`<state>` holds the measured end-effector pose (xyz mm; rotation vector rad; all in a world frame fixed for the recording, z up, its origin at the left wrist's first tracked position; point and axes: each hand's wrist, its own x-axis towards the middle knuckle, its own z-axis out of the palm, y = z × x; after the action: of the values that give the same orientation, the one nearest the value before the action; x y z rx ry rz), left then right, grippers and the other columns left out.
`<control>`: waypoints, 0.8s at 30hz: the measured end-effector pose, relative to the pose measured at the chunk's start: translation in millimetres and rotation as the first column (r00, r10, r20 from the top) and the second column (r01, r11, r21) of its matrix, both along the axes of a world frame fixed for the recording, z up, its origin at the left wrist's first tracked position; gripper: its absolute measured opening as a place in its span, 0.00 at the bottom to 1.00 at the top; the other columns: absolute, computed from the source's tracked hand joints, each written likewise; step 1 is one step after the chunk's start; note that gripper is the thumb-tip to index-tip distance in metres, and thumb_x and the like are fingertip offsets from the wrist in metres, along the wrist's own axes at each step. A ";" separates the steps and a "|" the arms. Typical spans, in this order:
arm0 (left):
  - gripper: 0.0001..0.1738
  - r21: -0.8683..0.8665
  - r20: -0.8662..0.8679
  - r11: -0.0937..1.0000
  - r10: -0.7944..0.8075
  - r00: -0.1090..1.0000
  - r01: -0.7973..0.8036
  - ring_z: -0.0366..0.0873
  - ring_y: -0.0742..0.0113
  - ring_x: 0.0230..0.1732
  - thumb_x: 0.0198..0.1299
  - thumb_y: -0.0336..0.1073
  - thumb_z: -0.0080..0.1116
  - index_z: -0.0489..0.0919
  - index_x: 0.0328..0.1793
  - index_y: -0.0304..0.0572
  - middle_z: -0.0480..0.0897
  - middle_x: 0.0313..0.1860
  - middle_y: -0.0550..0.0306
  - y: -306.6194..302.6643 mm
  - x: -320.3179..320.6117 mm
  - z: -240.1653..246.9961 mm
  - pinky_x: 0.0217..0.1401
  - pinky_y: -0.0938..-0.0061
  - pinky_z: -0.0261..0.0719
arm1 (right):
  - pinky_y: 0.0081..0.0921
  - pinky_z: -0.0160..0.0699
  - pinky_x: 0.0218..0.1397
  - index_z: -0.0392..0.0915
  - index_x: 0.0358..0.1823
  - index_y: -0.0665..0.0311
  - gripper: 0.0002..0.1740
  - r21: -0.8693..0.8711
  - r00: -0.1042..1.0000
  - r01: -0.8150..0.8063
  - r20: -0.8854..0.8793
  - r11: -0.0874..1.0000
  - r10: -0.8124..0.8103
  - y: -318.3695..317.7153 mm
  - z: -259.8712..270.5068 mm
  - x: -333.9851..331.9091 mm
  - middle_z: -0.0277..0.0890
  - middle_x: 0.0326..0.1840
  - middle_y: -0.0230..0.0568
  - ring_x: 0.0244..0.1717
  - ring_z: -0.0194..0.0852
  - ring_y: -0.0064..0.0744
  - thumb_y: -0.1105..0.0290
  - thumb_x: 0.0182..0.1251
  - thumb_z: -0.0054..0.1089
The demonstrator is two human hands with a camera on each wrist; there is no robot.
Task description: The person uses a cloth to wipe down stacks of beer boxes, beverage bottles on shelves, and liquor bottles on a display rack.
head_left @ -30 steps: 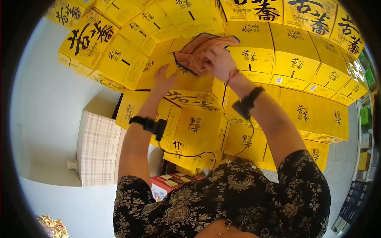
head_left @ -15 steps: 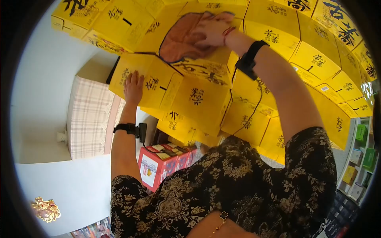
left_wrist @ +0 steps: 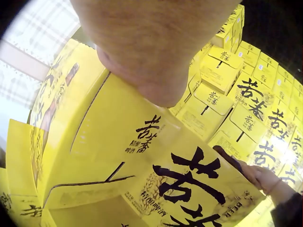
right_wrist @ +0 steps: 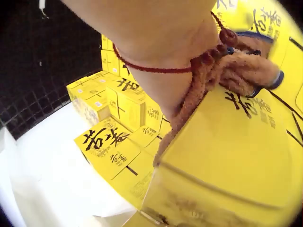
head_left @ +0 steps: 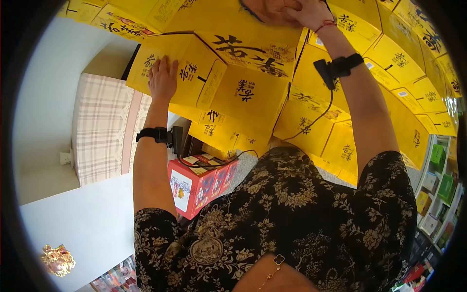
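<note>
My left hand lies palm down on a yellow carton, its fingers straight and slightly spread. The carton carries black characters. Farther off, at the top edge of the head view, my right hand presses an orange-brown cloth onto the top of another yellow carton. Dark blue trim edges the cloth. Bunched folds of the cloth stick out beyond the right wrist in the right wrist view, where the wrist hides most of the fingers. The left wrist view shows the right hand at the carton's far edge.
Stacked yellow cartons spread to the right and far side. Below the left arm stands a red box. A plaid cloth cover hangs at the left, and shelves line the right. Cables run from both wrist cameras.
My left hand has come down from the air onto the nearer left carton. My right hand has spread the cloth and moved it right. The head view has shifted, putting the cloth at the top edge.
</note>
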<state>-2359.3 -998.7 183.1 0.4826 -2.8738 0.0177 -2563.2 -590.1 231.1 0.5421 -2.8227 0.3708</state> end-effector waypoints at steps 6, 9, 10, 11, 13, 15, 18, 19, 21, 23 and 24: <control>0.37 0.015 0.011 1.000 0.017 1.000 -0.017 0.50 0.44 0.75 0.64 0.66 0.38 0.63 0.73 0.55 0.58 0.74 0.49 10.6 3.8 5.0 0.72 0.45 0.50 | 0.41 0.65 0.61 0.77 0.52 0.58 0.29 0.137 0.973 -0.203 -0.080 0.970 0.215 -7.7 16.8 87.2 0.76 0.52 0.44 0.53 0.68 0.45 0.45 0.57 0.56; 0.37 0.115 0.015 0.986 0.117 0.993 -0.118 0.49 0.44 0.75 0.64 0.66 0.38 0.62 0.73 0.55 0.57 0.75 0.48 31.4 3.3 15.4 0.72 0.45 0.50 | 0.49 0.70 0.53 0.80 0.46 0.52 0.20 0.221 0.944 -0.228 -0.190 0.948 0.271 -16.8 -10.6 135.8 0.77 0.50 0.39 0.51 0.71 0.42 0.52 0.56 0.55; 0.38 0.119 0.025 0.984 0.127 0.992 -0.129 0.48 0.45 0.76 0.64 0.66 0.38 0.62 0.74 0.55 0.56 0.75 0.48 31.8 3.1 15.0 0.72 0.46 0.50 | 0.57 0.68 0.51 0.81 0.43 0.47 0.17 0.336 0.966 -0.183 -0.115 0.924 0.233 -30.1 -22.0 155.9 0.77 0.49 0.32 0.53 0.71 0.43 0.51 0.57 0.53; 0.38 0.121 0.025 0.986 0.115 0.993 -0.117 0.48 0.45 0.76 0.64 0.66 0.38 0.62 0.74 0.55 0.56 0.75 0.48 31.3 3.7 14.9 0.72 0.46 0.50 | 0.56 0.67 0.50 0.81 0.41 0.46 0.15 0.247 0.937 -0.277 -0.143 0.929 0.318 -35.6 -46.5 174.7 0.76 0.48 0.29 0.52 0.70 0.39 0.53 0.57 0.53; 0.39 0.120 0.042 0.981 0.146 0.988 -0.150 0.48 0.45 0.76 0.64 0.67 0.38 0.61 0.74 0.56 0.55 0.76 0.49 31.7 1.4 15.3 0.73 0.47 0.50 | 0.55 0.65 0.51 0.81 0.41 0.44 0.14 0.167 0.933 -0.346 -0.042 0.923 0.358 -53.3 -100.8 200.8 0.74 0.50 0.28 0.54 0.68 0.39 0.53 0.57 0.54; 0.39 0.113 0.046 0.983 0.138 0.989 -0.143 0.47 0.45 0.76 0.64 0.67 0.37 0.61 0.75 0.56 0.55 0.76 0.50 33.9 0.2 16.9 0.73 0.47 0.50 | 0.57 0.62 0.54 0.78 0.49 0.42 0.19 0.175 0.944 -0.275 0.236 0.945 0.230 -80.1 -165.9 215.3 0.72 0.54 0.30 0.58 0.64 0.43 0.50 0.56 0.56; 0.39 0.082 0.056 0.986 0.139 0.989 -0.143 0.48 0.46 0.76 0.64 0.68 0.37 0.60 0.75 0.57 0.55 0.77 0.51 27.1 1.6 11.4 0.73 0.47 0.50 | 0.61 0.55 0.60 0.75 0.57 0.38 0.25 0.104 0.937 -0.221 0.299 0.970 0.182 -107.2 -214.5 239.1 0.68 0.61 0.32 0.65 0.57 0.49 0.47 0.57 0.57; 0.39 0.063 0.053 0.988 0.141 0.989 -0.144 0.48 0.46 0.76 0.63 0.68 0.37 0.60 0.75 0.57 0.55 0.77 0.52 23.3 -1.5 9.7 0.73 0.47 0.50 | 0.64 0.51 0.63 0.73 0.60 0.36 0.26 0.035 0.951 -0.232 0.216 0.972 0.220 -112.7 -218.3 243.2 0.66 0.65 0.33 0.69 0.54 0.51 0.47 0.58 0.56; 0.39 0.063 0.049 0.992 0.109 0.993 -0.112 0.49 0.47 0.76 0.63 0.69 0.37 0.61 0.75 0.57 0.56 0.76 0.53 15.7 -1.5 5.6 0.73 0.47 0.50 | 0.65 0.48 0.65 0.73 0.60 0.37 0.26 0.046 0.908 -0.361 0.243 0.931 0.340 -117.6 -224.1 248.8 0.65 0.66 0.34 0.70 0.52 0.51 0.47 0.58 0.56; 0.40 0.061 0.035 0.996 0.067 0.997 -0.069 0.50 0.47 0.76 0.63 0.69 0.37 0.61 0.75 0.58 0.56 0.76 0.53 11.2 -4.3 4.8 0.73 0.47 0.50 | 0.66 0.45 0.66 0.73 0.60 0.37 0.26 0.049 0.855 -0.476 0.259 0.878 0.449 -110.4 -229.8 249.6 0.64 0.68 0.34 0.71 0.50 0.52 0.47 0.59 0.57; 0.40 0.067 0.027 0.995 0.073 0.997 -0.075 0.51 0.47 0.75 0.63 0.69 0.37 0.61 0.75 0.58 0.56 0.76 0.53 8.3 -5.4 4.3 0.73 0.47 0.50 | 0.66 0.48 0.66 0.75 0.59 0.39 0.25 0.037 0.867 -0.453 0.251 0.891 0.431 -105.0 -232.6 247.8 0.64 0.68 0.35 0.71 0.52 0.48 0.48 0.60 0.56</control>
<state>-2364.7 -990.4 187.5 0.6060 -2.8865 -0.0626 -2315.4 -695.0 -1.6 1.2577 -2.9285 0.4065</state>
